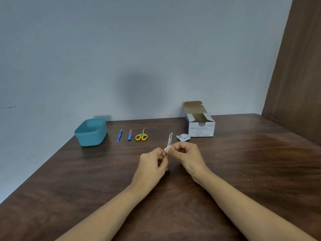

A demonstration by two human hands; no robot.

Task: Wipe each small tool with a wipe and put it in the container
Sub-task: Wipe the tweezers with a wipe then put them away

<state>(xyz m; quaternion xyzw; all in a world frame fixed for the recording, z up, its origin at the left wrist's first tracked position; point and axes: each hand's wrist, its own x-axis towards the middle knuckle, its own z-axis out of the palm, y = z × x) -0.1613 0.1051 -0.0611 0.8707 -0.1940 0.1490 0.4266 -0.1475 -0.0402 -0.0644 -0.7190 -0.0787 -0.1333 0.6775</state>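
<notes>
Pinching the lower end of a pair of metal tweezers [169,139] between curled thumb and fingers, a person's left hand [152,160] holds the tool tips-up above the middle of a dark wooden surface [243,171]. The right hand [186,153], fingers also curled, meets it from the right and pinches a small white wipe [166,149] against the tweezers just above the left hand's grip. Just beyond the hands to the right lies a torn wrapper [183,137], and farther right stands an open box of alcohol swabs [199,126], its lid flap up. Three tools lie in a row to the far left of the hands: yellow-handled scissors [141,136], a blue-handled file [129,135] and a thin blue-handled tool [119,136]. A teal container [90,132] sits at the row's left end, near the surface's far edge.
</notes>
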